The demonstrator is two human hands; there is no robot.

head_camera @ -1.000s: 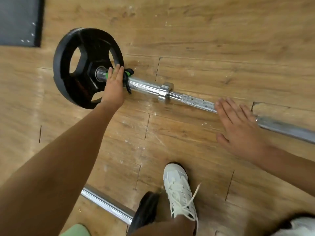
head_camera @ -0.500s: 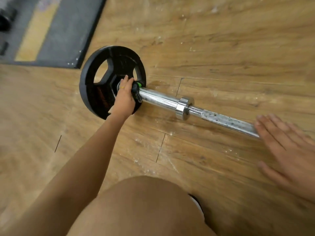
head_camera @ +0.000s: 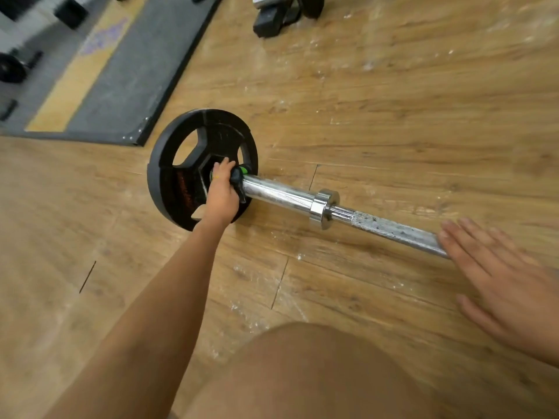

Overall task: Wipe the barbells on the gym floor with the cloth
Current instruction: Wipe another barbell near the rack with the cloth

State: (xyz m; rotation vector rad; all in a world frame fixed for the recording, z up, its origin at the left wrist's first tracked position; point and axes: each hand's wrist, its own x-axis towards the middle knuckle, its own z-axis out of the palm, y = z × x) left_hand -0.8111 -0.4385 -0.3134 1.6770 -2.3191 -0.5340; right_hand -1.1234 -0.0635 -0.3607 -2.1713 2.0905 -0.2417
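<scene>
A chrome barbell [head_camera: 281, 196] lies on the wooden floor with a black weight plate [head_camera: 181, 182] at its left end. My left hand [head_camera: 220, 193] grips a dark cloth with green trim [head_camera: 239, 175] wrapped round the sleeve right beside the plate. Lying flat with straight fingers, my right hand [head_camera: 502, 282] rests on the spotted, knurled shaft [head_camera: 393, 228] at the right. A chrome collar [head_camera: 323, 207] sits between the two hands.
A grey rubber mat [head_camera: 127, 74] with a tan stripe lies at the upper left. Dark gym equipment [head_camera: 281, 16] stands at the top centre, dumbbells [head_camera: 12, 68] at the far left. My bare knee [head_camera: 305, 373] fills the bottom. White dust marks the floor.
The view has tilted up and away, so the mat and far equipment appear and my knee covers the shoe. Both hands stay on the bar, the left still against the plate.
</scene>
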